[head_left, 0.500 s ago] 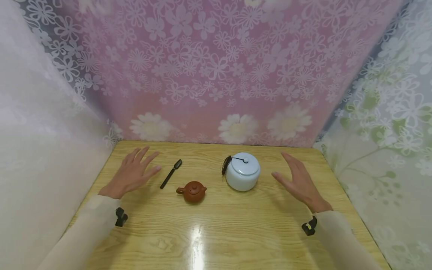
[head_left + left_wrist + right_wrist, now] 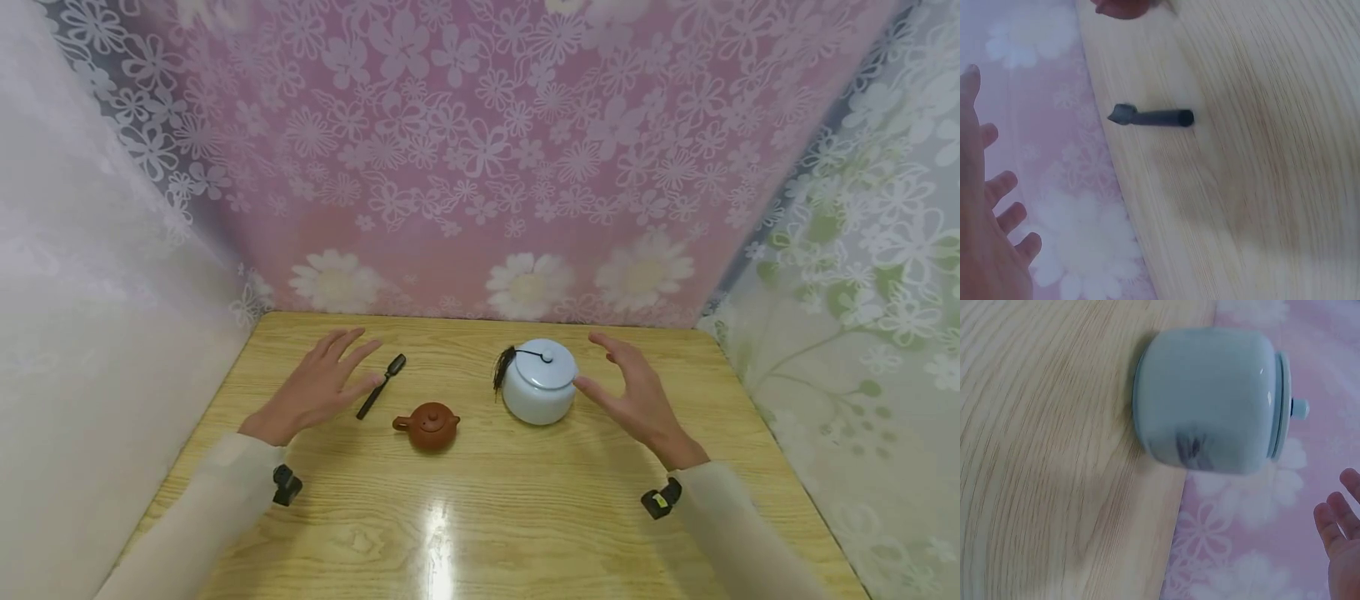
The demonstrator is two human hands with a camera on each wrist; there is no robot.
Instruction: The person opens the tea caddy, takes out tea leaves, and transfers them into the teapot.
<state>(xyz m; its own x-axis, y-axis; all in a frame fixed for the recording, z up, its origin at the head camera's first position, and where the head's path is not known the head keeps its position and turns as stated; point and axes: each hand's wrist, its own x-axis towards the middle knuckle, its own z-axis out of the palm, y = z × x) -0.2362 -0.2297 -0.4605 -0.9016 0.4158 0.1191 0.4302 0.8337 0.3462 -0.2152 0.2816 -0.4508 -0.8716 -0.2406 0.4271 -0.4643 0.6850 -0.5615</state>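
Observation:
My left hand (image 2: 318, 386) hovers over the left of the table, fingers spread and holding nothing. Its thumb is close to a small dark scoop (image 2: 382, 387), which lies slantwise on the wood and also shows in the left wrist view (image 2: 1159, 118). My right hand (image 2: 641, 402) is beside a pale, lidded jar (image 2: 538, 398), thumb tip overlapping the jar's right edge in the head view and the fingers apart. A dark tassel (image 2: 504, 369) hangs from the lid's knob. Between scoop and jar sits a small reddish-brown teapot (image 2: 432, 427), handle to the left and spout to the right.
The wooden table (image 2: 510, 517) meets a pink flowered backdrop (image 2: 465, 167) at its far edge. Pale patterned sheets stand along the left (image 2: 120, 275) and right (image 2: 870, 292) sides. Light glares off the table's front middle.
Both hands have moved inward: the left one rightward to the scoop, the right one leftward to the jar. The scoop, teapot and jar stay where they were.

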